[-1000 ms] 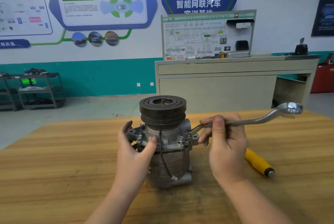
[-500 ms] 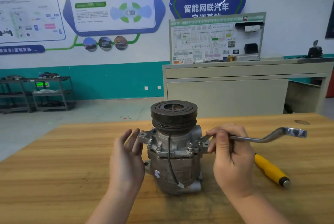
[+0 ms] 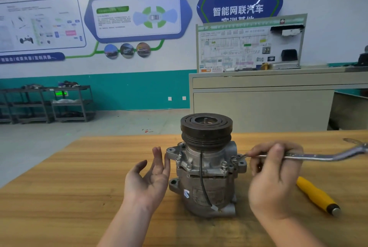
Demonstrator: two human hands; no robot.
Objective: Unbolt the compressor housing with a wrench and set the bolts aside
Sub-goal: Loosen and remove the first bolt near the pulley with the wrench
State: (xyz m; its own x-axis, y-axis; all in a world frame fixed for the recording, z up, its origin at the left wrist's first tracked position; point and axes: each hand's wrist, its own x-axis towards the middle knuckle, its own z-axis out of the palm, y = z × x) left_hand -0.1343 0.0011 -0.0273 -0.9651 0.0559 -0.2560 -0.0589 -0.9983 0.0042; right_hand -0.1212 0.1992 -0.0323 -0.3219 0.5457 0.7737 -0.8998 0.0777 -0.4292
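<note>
A grey metal compressor (image 3: 207, 175) with a dark pulley on top stands upright on the wooden table (image 3: 59, 187). Several bolts stick up from its housing flange; one bolt (image 3: 234, 158) sits at the flange's right edge. My right hand (image 3: 272, 177) grips a silver offset wrench (image 3: 318, 157), whose near end sits at that right bolt. My left hand (image 3: 151, 179) is to the left of the housing, fingers straight and spread, fingertips near the left mounting ear; contact is unclear.
A yellow-handled tool (image 3: 316, 197) lies on the table right of the compressor, behind my right hand. A beige cabinet (image 3: 258, 103) with a display board stands beyond the table. Dark shelving (image 3: 49, 105) is far left on the floor.
My left hand has let go of the housing and opened beside it. The wrench handle has swung lower and further right, toward the frame's edge. The camera has moved closer and shifted left.
</note>
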